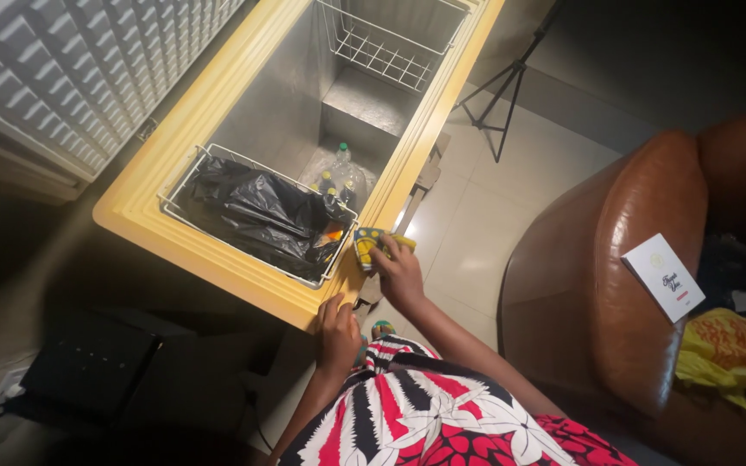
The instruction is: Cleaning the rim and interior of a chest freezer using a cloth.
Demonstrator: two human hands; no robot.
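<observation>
Open yellow-rimmed chest freezer (218, 112), metal-lined; white wire basket (185, 177) at its near end holds crumpled black plastic bags (256, 216), with clear plastic bottles (338, 177) on the freezer floor beyond. Left hand (338, 332) rests on the near rim corner, fingers released and flat. Right hand (401, 272) grasps a yellow-and-blue sponge (367, 242) pressed on the rim's right edge. Brown leather armchair (641, 259) at right, white card (662, 276) on its arm.
</observation>
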